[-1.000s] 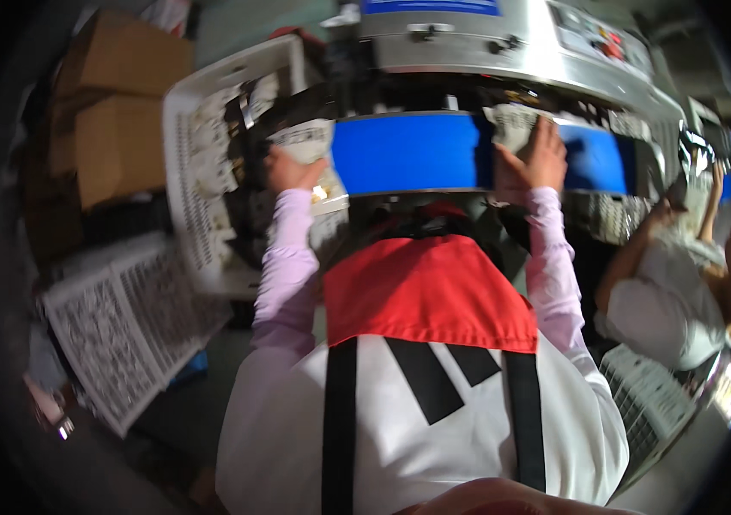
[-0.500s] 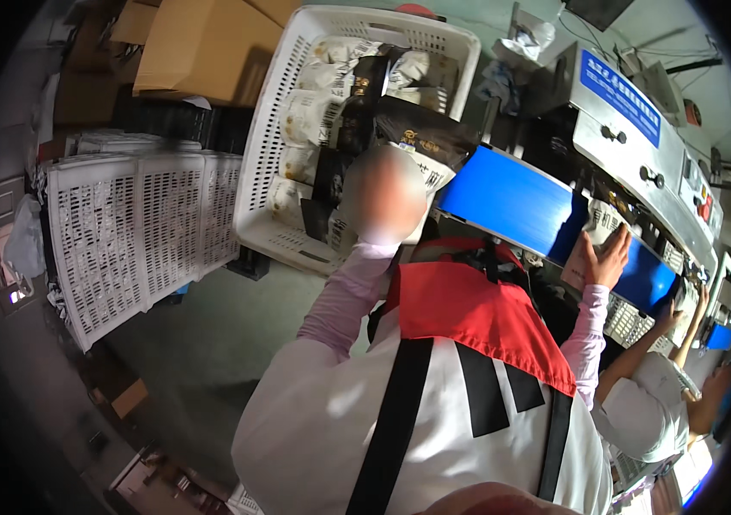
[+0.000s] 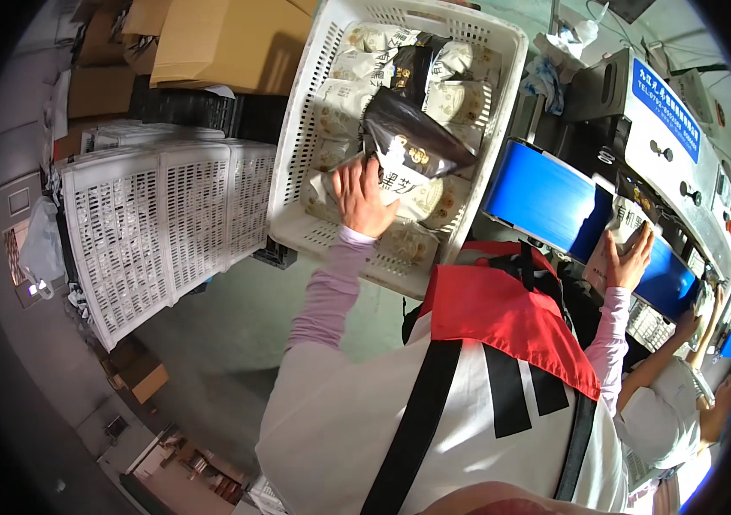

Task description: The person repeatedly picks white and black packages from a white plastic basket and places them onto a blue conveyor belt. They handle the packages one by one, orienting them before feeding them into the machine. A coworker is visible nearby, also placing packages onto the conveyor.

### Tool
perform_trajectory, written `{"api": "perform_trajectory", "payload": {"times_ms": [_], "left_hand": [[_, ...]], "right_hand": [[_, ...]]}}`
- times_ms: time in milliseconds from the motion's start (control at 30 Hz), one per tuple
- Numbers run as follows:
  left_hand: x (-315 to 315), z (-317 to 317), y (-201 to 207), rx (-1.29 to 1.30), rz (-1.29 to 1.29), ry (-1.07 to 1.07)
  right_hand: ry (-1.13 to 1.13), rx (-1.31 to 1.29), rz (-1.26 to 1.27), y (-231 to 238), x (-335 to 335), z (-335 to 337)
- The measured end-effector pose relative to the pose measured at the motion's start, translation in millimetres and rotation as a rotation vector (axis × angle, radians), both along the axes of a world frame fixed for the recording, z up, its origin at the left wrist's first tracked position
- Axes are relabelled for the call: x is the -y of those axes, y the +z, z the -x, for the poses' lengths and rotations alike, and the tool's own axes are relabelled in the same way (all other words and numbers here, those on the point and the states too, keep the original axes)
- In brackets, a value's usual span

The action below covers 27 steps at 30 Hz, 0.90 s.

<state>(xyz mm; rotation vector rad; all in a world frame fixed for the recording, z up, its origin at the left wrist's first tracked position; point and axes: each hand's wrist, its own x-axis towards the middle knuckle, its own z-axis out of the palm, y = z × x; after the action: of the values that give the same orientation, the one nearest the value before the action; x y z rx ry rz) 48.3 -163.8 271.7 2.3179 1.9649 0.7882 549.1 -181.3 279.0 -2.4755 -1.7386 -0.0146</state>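
My left hand [image 3: 364, 196] is closed on one end of a black-and-white pouch [image 3: 421, 153], thumb and fingers at its white part. That pouch lies tilted over the other pouches in a white plastic crate [image 3: 284, 197]. Its black end points toward the crate's right wall. My right hand [image 3: 629, 257] grips a second black-and-white pouch [image 3: 631, 219], which stands on a blue conveyor belt [image 3: 546, 197] beside a metal machine [image 3: 640, 129]. Part of this pouch is hidden behind my fingers.
Stacked white slatted crates [image 3: 160, 232] stand at the left, with cardboard boxes [image 3: 220, 43] behind them. Farther along the belt, at the right, a co-worker [image 3: 666, 412] reaches toward it. A small open carton [image 3: 138, 373] lies on the floor.
My left hand has moved left relative to the crate, bringing its pouch from the right wall to over the crate's contents. My right hand keeps its hold at the belt. The whole view has shifted.
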Motion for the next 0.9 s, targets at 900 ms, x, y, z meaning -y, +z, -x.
{"api": "perform_trajectory", "payload": {"times_ms": [900], "left_hand": [[-61,-59,-82,0.683,0.509,0.25]], "right_hand": [[0.21,-0.362,-0.105,12,63,8]]}}
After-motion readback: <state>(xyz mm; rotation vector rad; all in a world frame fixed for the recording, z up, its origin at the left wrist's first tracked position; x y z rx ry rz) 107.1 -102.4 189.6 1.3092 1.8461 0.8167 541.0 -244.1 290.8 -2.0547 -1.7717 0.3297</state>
